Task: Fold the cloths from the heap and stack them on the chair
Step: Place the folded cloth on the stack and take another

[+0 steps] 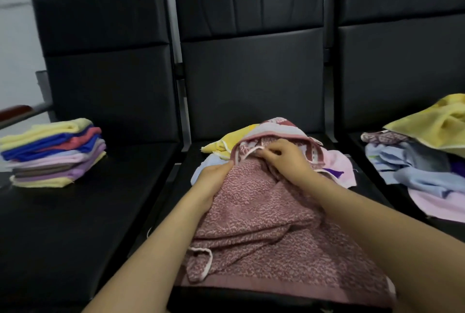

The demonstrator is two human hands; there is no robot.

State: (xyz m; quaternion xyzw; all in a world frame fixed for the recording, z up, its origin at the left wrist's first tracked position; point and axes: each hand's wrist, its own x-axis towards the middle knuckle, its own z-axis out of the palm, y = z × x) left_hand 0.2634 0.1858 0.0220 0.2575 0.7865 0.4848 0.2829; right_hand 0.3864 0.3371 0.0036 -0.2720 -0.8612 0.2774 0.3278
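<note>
Pink towel (264, 224) pinched by right hand (284, 156); left hand (214, 179) fingers tucked under, grip unclear.

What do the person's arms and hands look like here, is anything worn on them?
Both forearms are bare up to the bottom edge of the picture; no sleeves show. The left hand and the right hand wear no gloves. No watch, bracelet or ring is visible on either wrist or on the fingers that show. The nails are too small to judge.
</note>
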